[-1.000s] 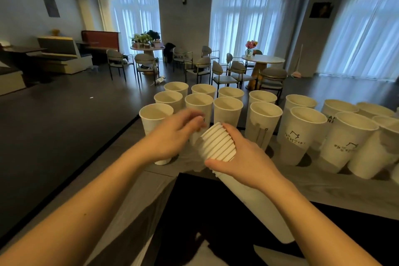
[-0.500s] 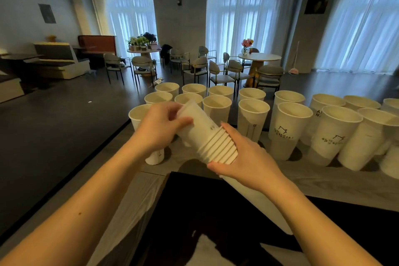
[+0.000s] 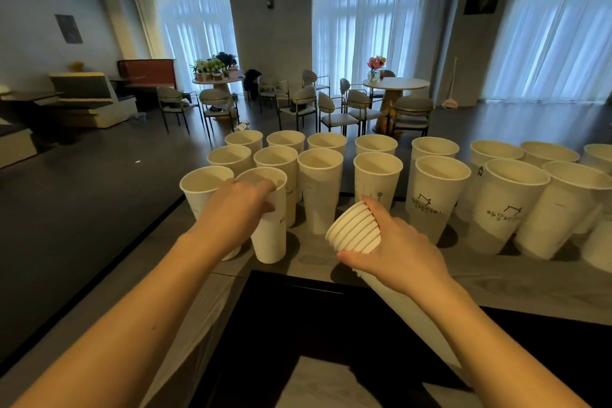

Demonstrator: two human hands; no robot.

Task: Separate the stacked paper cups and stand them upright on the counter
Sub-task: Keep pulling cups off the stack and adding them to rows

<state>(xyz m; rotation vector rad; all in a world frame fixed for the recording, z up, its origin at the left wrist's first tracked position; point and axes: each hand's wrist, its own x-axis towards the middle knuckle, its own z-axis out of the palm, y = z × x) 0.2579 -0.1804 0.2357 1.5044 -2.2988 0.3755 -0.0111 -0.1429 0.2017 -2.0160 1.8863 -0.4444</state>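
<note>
Curtained windows (image 3: 381,26) glow behind round tables (image 3: 395,84), chairs (image 3: 334,109) and dark floor (image 3: 82,182).

left hand (image 3: 236,209): forearm stretched forward, palm down, fingers curled closed around a grasp | right hand (image 3: 394,253): forearm angled in from lower right, thumb low, fingers wrapped over the top, clamped | hands apart, both arms bare

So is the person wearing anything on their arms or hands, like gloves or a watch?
No. Both forearms are bare for as far as the picture shows, with no sleeves in view. The left hand and the right hand have no gloves, and no rings, watch or bracelet can be seen on the fingers or wrists. There are no markings on them either.
</note>
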